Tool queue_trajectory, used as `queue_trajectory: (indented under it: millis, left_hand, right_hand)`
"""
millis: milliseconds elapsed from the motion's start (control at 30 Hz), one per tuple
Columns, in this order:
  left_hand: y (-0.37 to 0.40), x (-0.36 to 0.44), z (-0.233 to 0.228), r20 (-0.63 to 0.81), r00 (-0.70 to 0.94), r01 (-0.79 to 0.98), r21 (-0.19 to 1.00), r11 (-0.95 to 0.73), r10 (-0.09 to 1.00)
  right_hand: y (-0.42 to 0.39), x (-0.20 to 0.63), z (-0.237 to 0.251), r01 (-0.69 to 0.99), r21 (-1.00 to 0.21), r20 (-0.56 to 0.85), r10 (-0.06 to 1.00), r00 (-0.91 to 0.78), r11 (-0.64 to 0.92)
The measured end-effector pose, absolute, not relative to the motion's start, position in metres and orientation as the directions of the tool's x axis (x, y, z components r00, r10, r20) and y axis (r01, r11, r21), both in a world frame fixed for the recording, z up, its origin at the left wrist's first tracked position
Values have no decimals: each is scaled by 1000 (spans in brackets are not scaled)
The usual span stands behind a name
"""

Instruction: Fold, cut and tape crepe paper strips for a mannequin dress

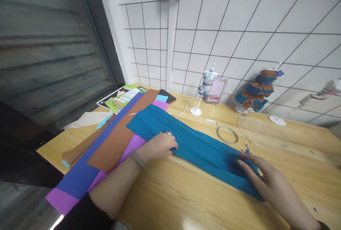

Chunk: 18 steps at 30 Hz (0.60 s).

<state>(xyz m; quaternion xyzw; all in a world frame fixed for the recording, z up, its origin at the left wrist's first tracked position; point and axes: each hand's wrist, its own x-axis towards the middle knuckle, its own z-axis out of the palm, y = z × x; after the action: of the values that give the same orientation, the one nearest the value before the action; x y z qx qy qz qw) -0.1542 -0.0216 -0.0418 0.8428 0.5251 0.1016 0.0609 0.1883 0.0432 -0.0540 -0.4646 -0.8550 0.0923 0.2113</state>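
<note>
Has a teal sheet [191, 141] laid slantwise across the wooden table [170, 191], with its left end over a brown strip [114, 144] and a purple strip [130, 147]. Bends the left hand [160, 146] at the near edge of the sheet, with fingers curled; cannot tell whether pinching it. Holds the right hand [269, 176] at the sheet's right end, with thumb and forefinger parted; cannot tell how firmly touching, if at all. Has a blue strip [80, 180] partly under the brown one, printed leaflets [117, 102] farther left, and a dark phone [169, 96] beyond. Has a clear coil [227, 135] past the sheet and, near the wall grid [197, 29], a small dress form in teal and brown ruffles [254, 93].
</note>
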Motion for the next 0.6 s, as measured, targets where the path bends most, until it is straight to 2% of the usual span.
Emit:
queue_trajectory:
  millis: [167, 333, 433, 600]
  left_hand:
    - [-23, -149, -45, 141, 459, 847, 230, -479, 877]
    - [-23, -148, -48, 227, 439, 851, 205, -483, 869]
    - [-24, -148, -47, 290, 418, 861, 175, -477, 861]
    - [-24, -148, -44, 318, 419, 875, 108, -472, 850]
  right_hand:
    - [78, 137, -70, 661, -153, 323, 669, -669, 735]
    - [83, 114, -75, 616, -17, 329, 586, -740, 788]
    - [68, 113, -64, 543, 19, 334, 506, -795, 840]
    - [28, 124, -55, 406, 8, 363, 376, -853, 914]
